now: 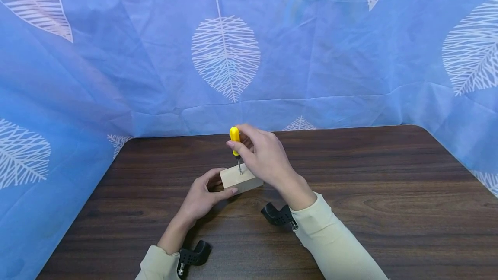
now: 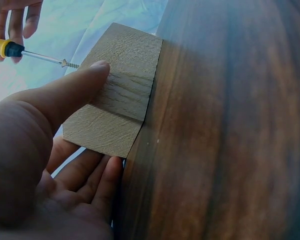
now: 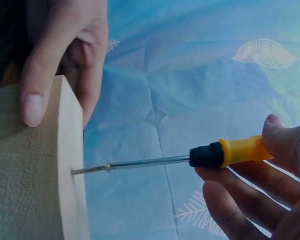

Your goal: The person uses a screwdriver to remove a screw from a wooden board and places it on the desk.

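A pale wooden block (image 1: 241, 179) rests on the dark table, its left end gripped by my left hand (image 1: 202, 195), thumb on the near face and fingers behind. A screw (image 3: 90, 170) stands upright in the block's top face, with much of its thread showing above the wood. My right hand (image 1: 266, 152) holds a screwdriver (image 1: 234, 135) with a yellow handle and black collar, pinching the handle between thumb and fingers. The screwdriver's metal shaft (image 3: 150, 161) points down, its tip at the screw head. In the left wrist view, the thumb (image 2: 85, 82) presses the block's side.
The dark wood-grain table (image 1: 389, 193) stretches out on both sides of the hands. A blue cloth with white leaf prints (image 1: 225, 55) hangs behind it. Black wrist-worn devices (image 1: 277, 214) sit by both cream sleeves (image 1: 330, 232).
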`<state>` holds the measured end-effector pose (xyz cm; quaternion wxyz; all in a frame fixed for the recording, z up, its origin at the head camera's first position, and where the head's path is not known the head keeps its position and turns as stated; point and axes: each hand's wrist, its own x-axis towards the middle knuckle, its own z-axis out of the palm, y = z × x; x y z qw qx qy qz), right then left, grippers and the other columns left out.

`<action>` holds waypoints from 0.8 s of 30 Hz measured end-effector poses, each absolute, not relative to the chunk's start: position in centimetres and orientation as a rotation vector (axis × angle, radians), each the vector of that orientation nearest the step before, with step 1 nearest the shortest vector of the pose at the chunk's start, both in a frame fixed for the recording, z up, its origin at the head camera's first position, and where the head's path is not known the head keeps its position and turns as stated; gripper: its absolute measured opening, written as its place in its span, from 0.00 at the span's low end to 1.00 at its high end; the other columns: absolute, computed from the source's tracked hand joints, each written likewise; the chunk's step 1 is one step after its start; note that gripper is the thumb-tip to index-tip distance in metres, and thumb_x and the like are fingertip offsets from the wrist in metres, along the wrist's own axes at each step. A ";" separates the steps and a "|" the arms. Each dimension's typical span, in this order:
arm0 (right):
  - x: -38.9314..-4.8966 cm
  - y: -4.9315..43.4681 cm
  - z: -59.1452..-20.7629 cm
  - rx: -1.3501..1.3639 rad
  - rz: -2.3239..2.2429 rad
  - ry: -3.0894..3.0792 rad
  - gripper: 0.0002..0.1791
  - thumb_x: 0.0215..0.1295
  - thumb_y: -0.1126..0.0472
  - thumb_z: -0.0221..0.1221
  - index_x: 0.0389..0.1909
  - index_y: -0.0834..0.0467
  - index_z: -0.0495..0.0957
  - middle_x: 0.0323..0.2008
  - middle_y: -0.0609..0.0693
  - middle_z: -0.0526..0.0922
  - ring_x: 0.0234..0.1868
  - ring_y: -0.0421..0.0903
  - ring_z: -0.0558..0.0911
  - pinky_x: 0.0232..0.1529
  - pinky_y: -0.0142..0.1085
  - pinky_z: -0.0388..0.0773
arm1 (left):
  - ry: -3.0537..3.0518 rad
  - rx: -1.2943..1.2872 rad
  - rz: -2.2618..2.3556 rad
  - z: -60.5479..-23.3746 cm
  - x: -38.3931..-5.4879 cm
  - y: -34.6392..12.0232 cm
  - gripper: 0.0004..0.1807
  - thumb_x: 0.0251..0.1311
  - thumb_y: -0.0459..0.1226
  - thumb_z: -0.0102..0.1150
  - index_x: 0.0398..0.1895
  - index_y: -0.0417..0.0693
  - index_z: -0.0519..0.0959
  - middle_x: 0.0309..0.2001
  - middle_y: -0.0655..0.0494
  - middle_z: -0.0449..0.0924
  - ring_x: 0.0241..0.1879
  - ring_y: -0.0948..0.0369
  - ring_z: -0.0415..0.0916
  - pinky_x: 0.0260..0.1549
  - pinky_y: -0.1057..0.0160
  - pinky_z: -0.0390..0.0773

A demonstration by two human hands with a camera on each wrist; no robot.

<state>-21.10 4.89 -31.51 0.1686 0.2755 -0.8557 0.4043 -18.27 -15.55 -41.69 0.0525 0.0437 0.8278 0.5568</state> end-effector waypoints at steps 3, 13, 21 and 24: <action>-21.1 4.9 -31.3 0.767 1.155 -2.470 0.10 0.79 0.53 0.65 0.54 0.52 0.83 0.38 0.45 0.89 0.36 0.40 0.86 0.41 0.39 0.84 | 2.525 0.121 1.690 -41.7 -18.3 -15.5 0.27 0.64 0.44 0.78 0.66 0.60 0.82 0.59 0.54 0.87 0.59 0.55 0.84 0.54 0.54 0.81; -20.9 5.0 -31.4 0.743 1.134 -2.498 0.17 0.81 0.50 0.61 0.61 0.53 0.75 0.42 0.47 0.90 0.39 0.42 0.88 0.43 0.43 0.85 | 2.520 0.115 1.699 -41.7 -18.2 -15.4 0.28 0.64 0.44 0.79 0.66 0.60 0.82 0.60 0.54 0.87 0.60 0.54 0.83 0.57 0.50 0.81; -21.0 5.2 -31.3 0.786 1.141 -2.510 0.13 0.83 0.52 0.58 0.61 0.52 0.77 0.46 0.48 0.91 0.41 0.43 0.89 0.45 0.44 0.86 | 2.523 0.099 1.700 -41.6 -18.2 -15.3 0.28 0.63 0.45 0.79 0.66 0.61 0.82 0.60 0.54 0.87 0.60 0.54 0.83 0.59 0.48 0.80; -20.9 5.3 -31.3 0.761 1.160 -2.528 0.15 0.83 0.51 0.58 0.61 0.52 0.76 0.45 0.47 0.90 0.40 0.42 0.89 0.45 0.43 0.86 | 2.527 0.088 1.693 -41.6 -18.1 -15.3 0.28 0.63 0.45 0.79 0.66 0.61 0.82 0.60 0.54 0.86 0.60 0.54 0.83 0.59 0.47 0.80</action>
